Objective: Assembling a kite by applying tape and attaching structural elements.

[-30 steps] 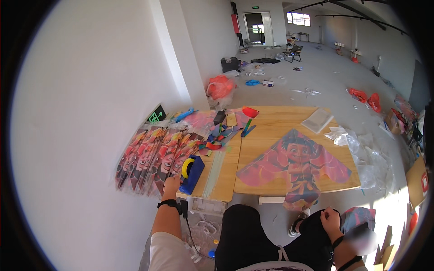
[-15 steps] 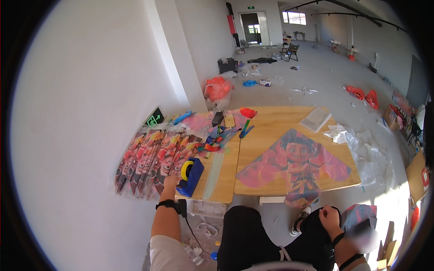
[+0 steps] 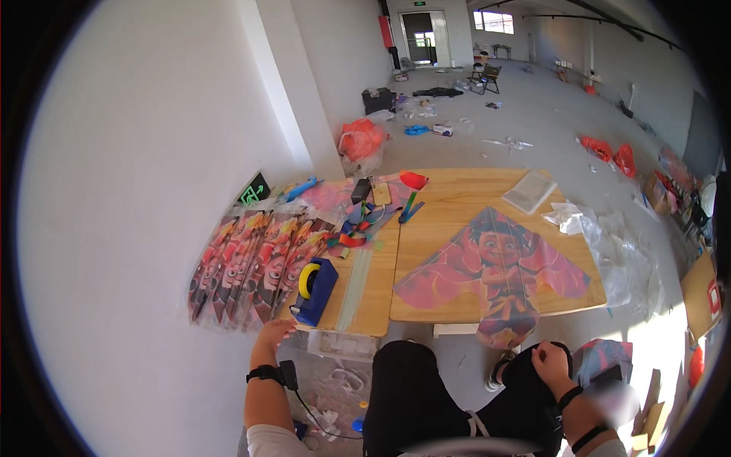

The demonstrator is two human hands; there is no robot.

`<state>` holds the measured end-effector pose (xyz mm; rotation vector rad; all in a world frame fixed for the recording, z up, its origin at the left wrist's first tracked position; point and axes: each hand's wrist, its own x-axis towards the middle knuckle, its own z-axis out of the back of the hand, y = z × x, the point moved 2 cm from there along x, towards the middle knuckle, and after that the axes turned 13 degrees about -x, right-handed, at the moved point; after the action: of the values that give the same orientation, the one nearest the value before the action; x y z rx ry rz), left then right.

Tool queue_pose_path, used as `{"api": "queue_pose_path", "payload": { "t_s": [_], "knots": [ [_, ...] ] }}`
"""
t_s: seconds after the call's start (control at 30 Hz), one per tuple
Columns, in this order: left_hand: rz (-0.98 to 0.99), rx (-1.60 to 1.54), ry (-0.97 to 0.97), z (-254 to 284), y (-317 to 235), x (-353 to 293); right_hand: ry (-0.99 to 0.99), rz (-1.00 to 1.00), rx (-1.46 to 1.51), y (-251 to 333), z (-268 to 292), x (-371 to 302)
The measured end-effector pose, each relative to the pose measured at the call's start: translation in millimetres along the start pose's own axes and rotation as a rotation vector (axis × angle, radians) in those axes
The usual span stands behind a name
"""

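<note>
My left hand [image 3: 276,333] is just off the near left corner of the table, its fingers loosely stretched and nothing seen in them. Close to it on the table stands a blue tape dispenser [image 3: 323,293] with a yellow roll of tape [image 3: 308,280]. Several folded, printed kites in clear wrapping [image 3: 259,255] lie to the left of the dispenser. My right hand [image 3: 551,361] rests on my right thigh with curled fingers, holding nothing that I can see. Spread flat on the right half of the table is a pink and purple kite [image 3: 499,263] printed with a cartoon figure, its tail hanging over the near edge.
Pale thin rods [image 3: 355,293] lie right of the dispenser. Coloured ribbons [image 3: 354,232], a black box [image 3: 361,190] and a clear plastic case [image 3: 530,191] lie farther back. Clear plastic sheeting [image 3: 628,263] heaps at the table's right side. A white wall [image 3: 137,190] rises on the left.
My left hand has drawn back from beside the tape dispenser to the table's near edge. My right hand stays on my thigh. The view has shifted slightly.
</note>
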<state>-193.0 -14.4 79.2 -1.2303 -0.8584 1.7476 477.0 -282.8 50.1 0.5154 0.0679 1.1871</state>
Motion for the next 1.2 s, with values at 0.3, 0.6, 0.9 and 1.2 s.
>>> {"api": "queue_pose_path", "payload": {
  "t_s": [0.3,0.6,0.9,1.2],
  "knots": [
    [-0.243,-0.131,0.027,-13,54,51,0.020,-0.026,-0.029,5,0,0],
    [-0.203,0.846,-0.089,-10,27,45,0.021,-0.011,-0.040,1,1,0],
    [-0.483,-0.195,0.210,-64,-30,-83,0.034,-0.005,0.013,4,10,-1],
    [-0.484,-0.482,0.811,-230,-76,-239,0.351,0.299,0.663,157,39,31]
  ]
}}
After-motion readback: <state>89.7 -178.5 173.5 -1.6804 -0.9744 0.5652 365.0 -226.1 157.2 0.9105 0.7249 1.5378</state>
